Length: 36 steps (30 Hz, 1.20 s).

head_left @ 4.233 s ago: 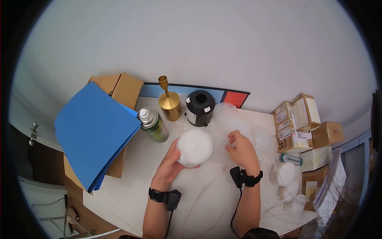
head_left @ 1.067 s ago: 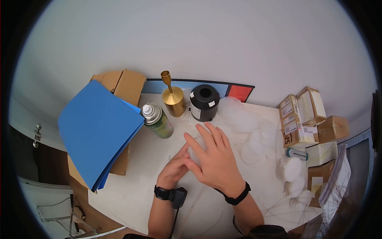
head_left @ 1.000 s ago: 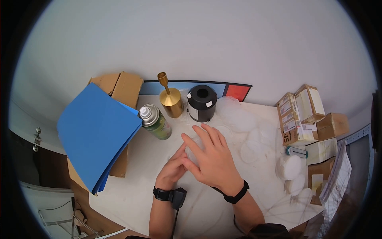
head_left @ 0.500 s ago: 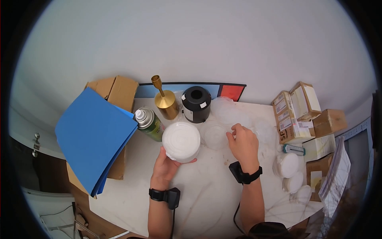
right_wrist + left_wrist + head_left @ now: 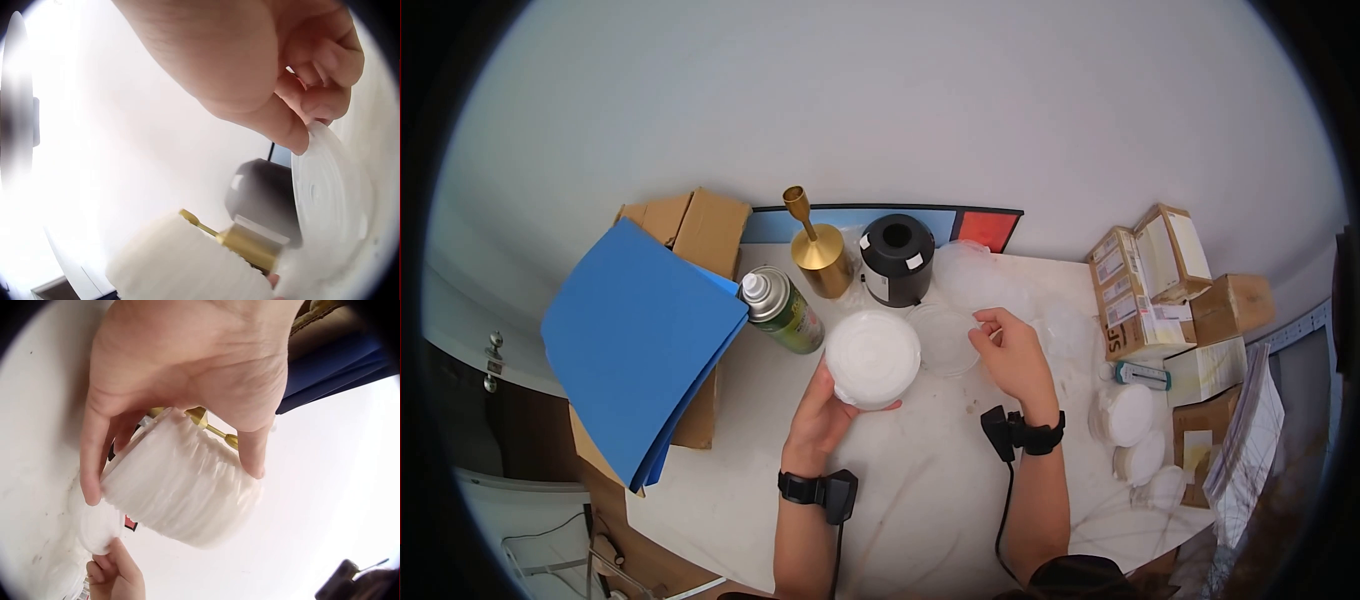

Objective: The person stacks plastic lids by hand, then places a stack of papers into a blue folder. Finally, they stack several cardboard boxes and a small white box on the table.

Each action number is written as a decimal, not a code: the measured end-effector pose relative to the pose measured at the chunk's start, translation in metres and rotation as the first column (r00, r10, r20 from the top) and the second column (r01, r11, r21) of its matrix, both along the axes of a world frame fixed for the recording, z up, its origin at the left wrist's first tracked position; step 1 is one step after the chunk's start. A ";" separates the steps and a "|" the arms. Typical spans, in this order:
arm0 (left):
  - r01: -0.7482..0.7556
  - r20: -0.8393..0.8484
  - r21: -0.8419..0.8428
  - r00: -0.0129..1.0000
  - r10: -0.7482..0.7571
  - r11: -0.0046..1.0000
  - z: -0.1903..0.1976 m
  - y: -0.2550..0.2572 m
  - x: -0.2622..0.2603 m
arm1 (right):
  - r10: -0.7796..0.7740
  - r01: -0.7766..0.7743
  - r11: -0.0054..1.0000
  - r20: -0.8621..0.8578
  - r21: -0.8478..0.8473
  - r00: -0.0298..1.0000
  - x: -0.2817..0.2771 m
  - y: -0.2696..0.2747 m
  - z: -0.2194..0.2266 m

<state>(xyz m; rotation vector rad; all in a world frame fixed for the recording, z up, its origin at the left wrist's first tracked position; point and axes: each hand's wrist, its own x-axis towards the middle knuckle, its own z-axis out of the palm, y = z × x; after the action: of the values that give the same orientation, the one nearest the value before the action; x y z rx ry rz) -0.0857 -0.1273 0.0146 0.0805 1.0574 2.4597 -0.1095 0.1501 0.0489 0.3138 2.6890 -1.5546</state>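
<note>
My left hand (image 5: 818, 425) grips a thick, round white stack with ridged sides (image 5: 873, 358), its flat top facing up in the head view. In the left wrist view the left hand (image 5: 187, 369) spans the stack (image 5: 181, 481), fingers on one side and thumb on the other. My right hand (image 5: 1012, 355) pinches the edge of a clear, round lid (image 5: 945, 340) just right of the stack. The right wrist view shows the right hand (image 5: 262, 69) with thumb and finger on the rim of the lid (image 5: 325, 187), apart from the stack (image 5: 181, 262).
A spray can (image 5: 783, 312), gold candlestick (image 5: 822, 262) and black cylinder (image 5: 897, 262) stand behind the stack. Blue folders (image 5: 640, 340) lie over cardboard at left. Clear plastic (image 5: 985, 280), white round packs (image 5: 1122, 415) and small boxes (image 5: 1145, 300) are at right.
My right hand, earlier spread over the left hand and the round item, is now off to the right with the lid. Since half a second ago, the stack has shifted slightly right.
</note>
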 end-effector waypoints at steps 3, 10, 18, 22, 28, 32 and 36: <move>0.034 0.020 -0.031 0.999 -0.033 0.999 -0.001 -0.001 0.001 | -0.099 0.023 0.951 -0.232 -0.309 0.968 0.003 0.008 0.019; 0.166 -0.008 -0.023 0.986 -0.167 0.986 -0.001 0.000 0.000 | -0.113 -0.020 0.970 -0.520 -0.244 0.847 0.030 -0.003 0.068; 0.177 0.026 -0.106 0.984 -0.176 0.978 0.000 0.002 0.000 | 0.226 -0.357 0.889 -0.403 -0.287 0.887 0.033 -0.016 0.081; 0.189 0.014 -0.194 0.982 -0.190 0.963 0.004 0.002 0.002 | 0.121 -0.272 0.852 -0.337 -0.446 0.934 0.031 -0.037 0.075; 0.228 -0.010 -0.199 0.972 -0.234 0.953 0.007 0.001 0.002 | 0.317 -0.369 0.918 -0.290 -0.146 0.903 0.029 -0.035 0.075; 0.277 -0.021 -0.178 0.958 -0.286 0.944 0.007 0.001 0.001 | 0.392 -0.402 0.915 -0.346 0.045 0.853 0.025 -0.040 0.076; 0.278 0.008 -0.202 0.959 -0.282 0.939 0.015 0.004 0.002 | 0.361 -0.344 0.931 -0.448 0.121 0.818 0.024 -0.050 0.073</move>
<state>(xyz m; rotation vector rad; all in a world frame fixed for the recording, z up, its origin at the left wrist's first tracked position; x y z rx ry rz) -0.0836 -0.1235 0.0294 0.1806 1.2088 2.0914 -0.0854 0.1005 0.1222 -0.6134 2.8684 -1.6249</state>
